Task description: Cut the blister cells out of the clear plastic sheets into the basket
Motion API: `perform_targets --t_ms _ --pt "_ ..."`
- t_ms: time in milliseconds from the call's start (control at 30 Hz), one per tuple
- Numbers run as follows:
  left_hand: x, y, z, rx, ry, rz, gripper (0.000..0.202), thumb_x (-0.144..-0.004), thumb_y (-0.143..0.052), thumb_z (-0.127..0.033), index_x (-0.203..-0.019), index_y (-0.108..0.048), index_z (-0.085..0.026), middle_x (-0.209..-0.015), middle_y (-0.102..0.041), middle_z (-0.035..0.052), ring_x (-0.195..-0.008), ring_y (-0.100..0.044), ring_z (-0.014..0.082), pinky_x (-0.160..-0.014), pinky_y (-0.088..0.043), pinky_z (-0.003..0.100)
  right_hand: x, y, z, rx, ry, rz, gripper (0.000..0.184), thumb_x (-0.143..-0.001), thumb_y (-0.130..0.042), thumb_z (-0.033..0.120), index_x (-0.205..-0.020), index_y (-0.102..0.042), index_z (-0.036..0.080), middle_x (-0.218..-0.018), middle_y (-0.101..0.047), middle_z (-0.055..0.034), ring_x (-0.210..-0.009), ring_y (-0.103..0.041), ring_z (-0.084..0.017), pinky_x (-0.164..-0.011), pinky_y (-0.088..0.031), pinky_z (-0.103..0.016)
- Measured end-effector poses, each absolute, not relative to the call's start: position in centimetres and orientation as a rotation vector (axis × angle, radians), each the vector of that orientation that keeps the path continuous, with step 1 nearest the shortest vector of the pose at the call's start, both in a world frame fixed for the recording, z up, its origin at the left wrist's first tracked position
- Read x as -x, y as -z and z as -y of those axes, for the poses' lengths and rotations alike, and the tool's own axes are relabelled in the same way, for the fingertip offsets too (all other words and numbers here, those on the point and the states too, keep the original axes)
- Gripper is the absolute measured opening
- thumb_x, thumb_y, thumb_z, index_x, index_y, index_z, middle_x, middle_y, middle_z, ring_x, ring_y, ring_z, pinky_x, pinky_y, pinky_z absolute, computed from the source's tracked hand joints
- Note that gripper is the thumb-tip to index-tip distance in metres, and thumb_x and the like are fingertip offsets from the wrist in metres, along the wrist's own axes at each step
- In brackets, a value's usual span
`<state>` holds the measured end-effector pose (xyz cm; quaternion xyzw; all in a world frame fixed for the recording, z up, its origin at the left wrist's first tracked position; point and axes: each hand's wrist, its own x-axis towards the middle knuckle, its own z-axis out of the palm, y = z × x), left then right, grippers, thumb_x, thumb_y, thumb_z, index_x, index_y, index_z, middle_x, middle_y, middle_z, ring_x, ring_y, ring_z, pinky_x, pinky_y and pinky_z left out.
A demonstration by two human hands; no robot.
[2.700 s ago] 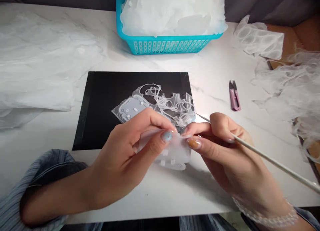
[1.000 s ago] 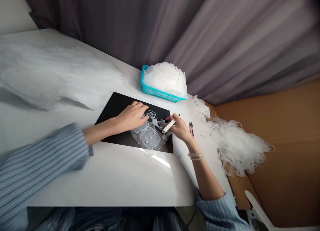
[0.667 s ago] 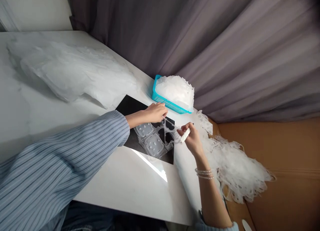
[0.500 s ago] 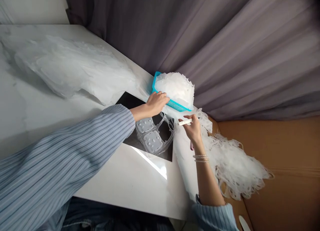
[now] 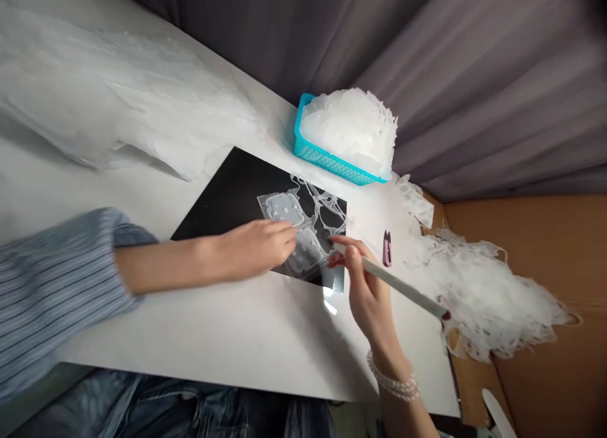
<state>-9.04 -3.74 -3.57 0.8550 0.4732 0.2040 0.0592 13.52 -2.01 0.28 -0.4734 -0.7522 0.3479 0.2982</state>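
Observation:
A translucent sheet [image 5: 290, 208] with two squarish moulded panels and loose web-like strips lies on the black mat [image 5: 237, 185]. My left hand [image 5: 260, 251] is over the sheet's near left part, its fingers curled together; whatever is under the fingertips is hidden. In my right hand [image 5: 367, 283] is a long, slim whitish stick [image 5: 403, 287] with a dark red end, pinched between thumb and fingers. Its other end points at the sheet's right side. Beyond the mat stands a blue basket [image 5: 332, 162] heaped with white translucent pieces [image 5: 351, 131].
Pink-handled snips [image 5: 387, 251] lie right of the mat. A tangled heap of translucent scraps [image 5: 493, 292] spills over the table's right side by a brown cardboard box [image 5: 545, 242]. Piled translucent sheets [image 5: 123, 103] cover the far left. A dark curtain [image 5: 427, 65] hangs behind.
My left hand has left the blue basket's edge and come down to the sheet on the mat. My right hand has moved to the sheet's right side, still holding the stick. The camera view has shifted.

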Motion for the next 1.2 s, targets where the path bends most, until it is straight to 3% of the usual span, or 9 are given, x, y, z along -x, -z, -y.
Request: perform_targets --t_ms 133,233,433,700,933,1200 --pt "9.0 4.7 8.4 -3.159 -0.516 -1.292 0.034 -0.091 -0.046 -0.007 -0.12 -0.064 -0.005 -0.122 -0.068 0.0184 -0.114 -0.063 0.0279 -0.098 -0.05 0.039 -11.9 1.2 4.1 1.174 -0.973 2.035 0.023 -0.098 -0.05 0.031 -0.115 -0.064 0.024 -0.095 -0.07 -0.0049 -0.086 -0.068 -0.018 -0.077 -0.056 -0.035" --pt "8.8 4.7 9.0 -3.205 -0.455 -1.321 0.034 -0.092 -0.048 -0.01 -0.121 -0.064 -0.002 -0.121 -0.068 0.0197 -0.111 -0.064 0.0294 -0.097 -0.051 0.04 -11.4 2.2 4.7 1.158 -0.972 2.051 0.022 -0.098 -0.051 0.026 -0.114 -0.065 0.024 -0.1 -0.071 -0.005 -0.087 -0.068 -0.018 -0.078 -0.055 -0.034" --pt "8.6 4.4 8.9 -3.2 -0.503 -1.365 0.034 -0.093 -0.044 -0.01 -0.117 -0.066 0.0 -0.116 -0.071 0.0187 -0.108 -0.067 0.0286 -0.095 -0.053 0.038 -11.1 2.1 4.8 1.126 -0.835 2.195 0.021 -0.097 -0.049 0.018 -0.109 -0.066 0.023 -0.089 -0.067 -0.0027 -0.076 -0.063 -0.016 -0.067 -0.051 -0.032" --pt "8.4 4.2 9.2 -3.229 -0.436 -1.387 0.034 -0.093 -0.043 -0.01 -0.117 -0.067 -0.003 -0.118 -0.071 0.0171 -0.109 -0.067 0.0261 -0.097 -0.051 0.036 -10.0 1.9 4.5 1.03 -0.621 2.342 0.022 -0.095 -0.049 0.01 -0.106 -0.063 0.022 -0.082 -0.065 -0.0031 -0.071 -0.061 -0.015 -0.063 -0.053 -0.031" --pt "8.4 4.0 9.3 -3.2 -0.358 -1.364 0.038 -0.092 -0.041 -0.011 -0.12 -0.064 0.001 -0.12 -0.069 0.021 -0.114 -0.065 0.03 -0.102 -0.05 0.041 -10.1 2.0 5.4 1.014 -0.469 2.426 0.024 -0.094 -0.047 0.006 -0.108 -0.06 0.021 -0.085 -0.064 -0.005 -0.072 -0.061 -0.016 -0.065 -0.055 -0.032" --pt "8.4 4.4 9.6 -3.136 -0.399 -1.339 0.037 -0.093 -0.041 -0.011 -0.119 -0.064 0.001 -0.126 -0.065 0.0233 -0.116 -0.063 0.0321 -0.103 -0.049 0.044 -10.9 3.3 6.1 0.919 -0.376 2.49 0.037 -0.092 -0.048 0.004 -0.125 -0.055 0.019 -0.095 -0.064 -0.009 -0.084 -0.062 -0.019 -0.073 -0.056 -0.034"
